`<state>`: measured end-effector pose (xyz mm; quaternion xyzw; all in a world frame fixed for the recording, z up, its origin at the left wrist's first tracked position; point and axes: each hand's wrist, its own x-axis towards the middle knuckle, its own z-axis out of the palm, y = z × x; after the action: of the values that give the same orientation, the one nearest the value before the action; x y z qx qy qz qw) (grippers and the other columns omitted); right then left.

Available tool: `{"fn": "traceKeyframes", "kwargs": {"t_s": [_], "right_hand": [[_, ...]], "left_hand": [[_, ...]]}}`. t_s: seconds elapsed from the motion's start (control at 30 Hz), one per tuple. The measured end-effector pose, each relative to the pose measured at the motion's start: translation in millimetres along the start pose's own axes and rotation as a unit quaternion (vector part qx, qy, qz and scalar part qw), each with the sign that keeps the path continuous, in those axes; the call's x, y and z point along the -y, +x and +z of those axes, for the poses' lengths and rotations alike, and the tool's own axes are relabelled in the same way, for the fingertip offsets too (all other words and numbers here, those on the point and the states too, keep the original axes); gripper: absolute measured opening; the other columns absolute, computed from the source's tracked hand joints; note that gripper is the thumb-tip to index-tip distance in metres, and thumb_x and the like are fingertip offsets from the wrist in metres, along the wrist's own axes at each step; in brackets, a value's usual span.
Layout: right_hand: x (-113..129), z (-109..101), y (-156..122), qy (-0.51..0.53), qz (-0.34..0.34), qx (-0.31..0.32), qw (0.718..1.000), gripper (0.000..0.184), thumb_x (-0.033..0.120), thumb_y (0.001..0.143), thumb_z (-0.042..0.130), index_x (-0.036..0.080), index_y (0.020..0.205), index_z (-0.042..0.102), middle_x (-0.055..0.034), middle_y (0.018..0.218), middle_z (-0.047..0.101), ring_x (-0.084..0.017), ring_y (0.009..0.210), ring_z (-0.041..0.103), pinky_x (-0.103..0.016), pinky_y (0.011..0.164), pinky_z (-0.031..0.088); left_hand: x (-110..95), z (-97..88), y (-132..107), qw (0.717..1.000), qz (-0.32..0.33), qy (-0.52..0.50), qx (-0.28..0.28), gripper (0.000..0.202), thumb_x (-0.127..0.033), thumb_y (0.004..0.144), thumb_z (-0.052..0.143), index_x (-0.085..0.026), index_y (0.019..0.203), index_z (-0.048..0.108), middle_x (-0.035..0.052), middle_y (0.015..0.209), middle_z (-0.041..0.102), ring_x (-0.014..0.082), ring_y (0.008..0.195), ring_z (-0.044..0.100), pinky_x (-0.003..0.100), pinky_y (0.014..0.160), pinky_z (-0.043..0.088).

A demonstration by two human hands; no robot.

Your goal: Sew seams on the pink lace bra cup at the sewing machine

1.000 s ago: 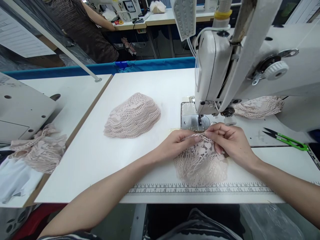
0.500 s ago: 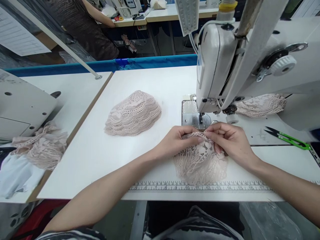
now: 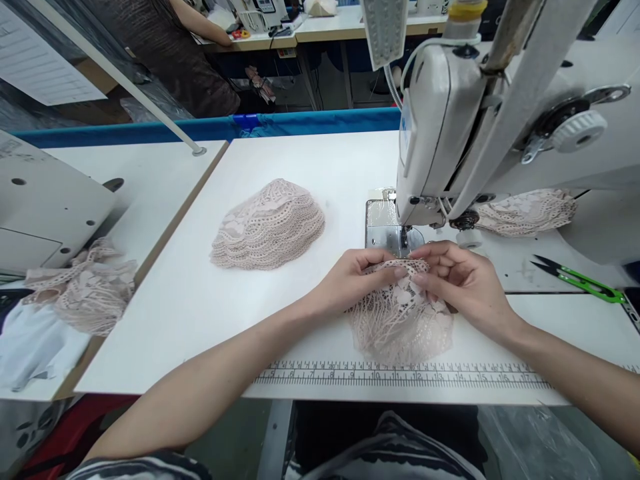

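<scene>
A pale pink piece of lace [image 3: 400, 320] lies on the white table just in front of the sewing machine [image 3: 435, 133]. My left hand [image 3: 365, 277] pinches its upper left edge between thumb and fingers. At the upper right edge, my right hand [image 3: 457, 277] has thumb and fingertips closed on the same lace. Both hands are right below the presser foot [image 3: 404, 237] and the metal needle plate [image 3: 383, 223]. Loose thread-like fringe hangs from the lace toward the ruler strip [image 3: 400, 375]. Whether the top edge reaches under the foot is hidden by my fingers.
A stack of lace pieces [image 3: 270, 227] lies left of the machine; another lace pile [image 3: 530, 212] sits behind the machine head. Green thread snips [image 3: 583, 280] rest at the right. More lace [image 3: 95, 290] hangs by a second machine [image 3: 45, 200]. Another person [image 3: 165, 53] is beyond the blue cloth edge.
My right fingers have shifted slightly on the lace, the index finger reaching farther toward the presser foot. The lace's upper edge lies flatter. The whole view has shifted a little.
</scene>
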<state>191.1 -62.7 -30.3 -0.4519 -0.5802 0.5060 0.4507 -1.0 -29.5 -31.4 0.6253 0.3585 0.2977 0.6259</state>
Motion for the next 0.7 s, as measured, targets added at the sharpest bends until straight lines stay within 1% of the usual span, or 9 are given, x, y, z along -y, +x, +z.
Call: {"fn": "traceKeyframes", "kwargs": {"t_s": [0.1, 0.2, 0.3, 0.43, 0.57, 0.7], "right_hand": [[-0.5, 0.1, -0.2, -0.026, -0.016, -0.003, 1.000, 0.028, 0.031, 0.077, 0.073, 0.019, 0.100, 0.063, 0.0074, 0.054, 0.052, -0.008, 0.045, 0.051, -0.019, 0.039, 0.042], [-2.4, -0.4, -0.5, -0.037, -0.018, -0.007, 0.999, 0.027, 0.030, 0.078, 0.071, 0.019, 0.101, 0.062, 0.0073, 0.054, 0.052, -0.008, 0.046, 0.050, -0.019, 0.041, 0.042], [-3.2, -0.9, -0.9, -0.039, -0.009, -0.010, 0.999, 0.027, 0.030, 0.078, 0.071, 0.020, 0.101, 0.062, 0.0071, 0.055, 0.052, -0.008, 0.047, 0.050, -0.020, 0.044, 0.043], [-3.1, -1.0, -1.0, -0.029, 0.007, -0.009, 1.000, 0.028, 0.030, 0.078, 0.072, 0.021, 0.102, 0.061, 0.0079, 0.056, 0.050, -0.007, 0.048, 0.048, -0.020, 0.045, 0.042], [-3.2, -0.8, -2.1, -0.023, 0.013, -0.011, 1.000, 0.028, 0.029, 0.078, 0.072, 0.021, 0.102, 0.061, 0.0090, 0.054, 0.047, -0.007, 0.047, 0.045, -0.020, 0.046, 0.041], [-3.1, -0.5, -3.4, -0.022, 0.017, -0.012, 1.000, 0.027, 0.029, 0.078, 0.072, 0.021, 0.101, 0.061, 0.0091, 0.054, 0.046, -0.006, 0.047, 0.044, -0.020, 0.046, 0.041]], "left_hand": [[0.5, -0.1, 0.4, 1.000, -0.008, -0.010, -0.006, 0.012, -0.028, 0.083, 0.066, -0.016, 0.080, 0.069, 0.0010, 0.076, 0.065, 0.0089, 0.066, 0.056, 0.022, 0.060, 0.044], [0.0, 0.5, 0.7, 0.999, -0.005, -0.023, -0.022, 0.012, -0.027, 0.082, 0.067, -0.016, 0.078, 0.069, 0.0002, 0.073, 0.065, 0.0083, 0.064, 0.055, 0.021, 0.060, 0.043], [-2.0, 1.3, 0.2, 0.999, -0.012, -0.037, -0.032, 0.014, -0.030, 0.083, 0.067, -0.016, 0.078, 0.068, -0.0005, 0.072, 0.064, 0.0072, 0.062, 0.053, 0.020, 0.059, 0.042], [-4.5, 1.8, -1.1, 0.998, -0.036, -0.049, -0.033, 0.017, -0.033, 0.084, 0.066, -0.016, 0.081, 0.069, -0.0006, 0.075, 0.064, 0.0065, 0.065, 0.054, 0.020, 0.063, 0.042], [-4.9, 2.0, -1.5, 0.997, -0.046, -0.060, -0.032, 0.017, -0.033, 0.085, 0.065, -0.017, 0.082, 0.069, -0.0016, 0.075, 0.063, 0.0060, 0.064, 0.053, 0.020, 0.063, 0.041], [-5.0, 2.2, -1.4, 0.996, -0.054, -0.065, -0.031, 0.018, -0.032, 0.085, 0.065, -0.016, 0.079, 0.068, -0.0018, 0.073, 0.063, 0.0060, 0.063, 0.053, 0.020, 0.063, 0.040]]}}
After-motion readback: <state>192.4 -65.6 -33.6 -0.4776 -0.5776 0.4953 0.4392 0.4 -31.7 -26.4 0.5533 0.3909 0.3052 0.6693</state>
